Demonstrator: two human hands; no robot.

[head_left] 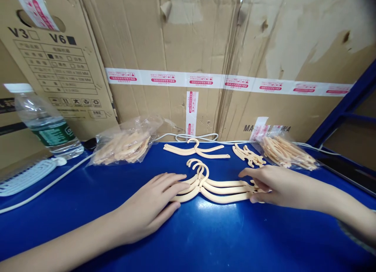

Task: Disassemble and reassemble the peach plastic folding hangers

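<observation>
Three beige clothes hangers (223,190) lie nested side by side on the blue table, hooks pointing away from me. My left hand (155,201) rests over their left ends with fingers stretched and spread, fingertips touching the arms. At the right ends, my right hand (267,185) has its fingers curled and its thumb by the front arm, closed around the tips. Part of those tips is hidden under the fingers. Just behind lies another beige hanger or pair (196,149), with its hook upward. Loose beige hanger pieces (249,155) sit beyond my right hand.
Clear bags of beige pieces lie at back left (126,146) and back right (284,150). A water bottle (49,127) and a pale blue brush (29,177) are at left. White cable (58,182) crosses the table (205,240). Cardboard (164,40) walls the back; a dark phone-like slab (349,174) lies right.
</observation>
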